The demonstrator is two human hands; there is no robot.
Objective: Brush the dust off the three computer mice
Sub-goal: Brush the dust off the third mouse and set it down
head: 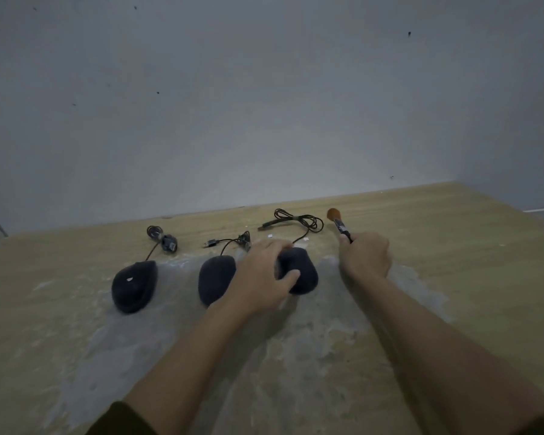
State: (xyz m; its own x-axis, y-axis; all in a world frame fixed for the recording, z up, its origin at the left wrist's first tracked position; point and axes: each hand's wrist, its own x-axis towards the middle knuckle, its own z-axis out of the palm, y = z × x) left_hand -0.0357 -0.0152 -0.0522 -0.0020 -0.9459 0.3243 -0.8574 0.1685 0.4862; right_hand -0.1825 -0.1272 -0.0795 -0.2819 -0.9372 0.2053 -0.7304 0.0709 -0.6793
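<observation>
Three dark wired mice lie in a row on a dusty wooden table. The left mouse and the middle mouse sit untouched. My left hand grips the right mouse from its left side, fingers over its front and thumb across its top. To the right of that mouse, my right hand is closed on the dark handle of a brush. Its brown bristles point up and away toward the wall, clear of the mice.
Each mouse's cable lies coiled behind it near the wall: the left cable, the middle cable and the right cable. Pale dust covers the tabletop around and in front of the mice. A grey wall stands close behind the table.
</observation>
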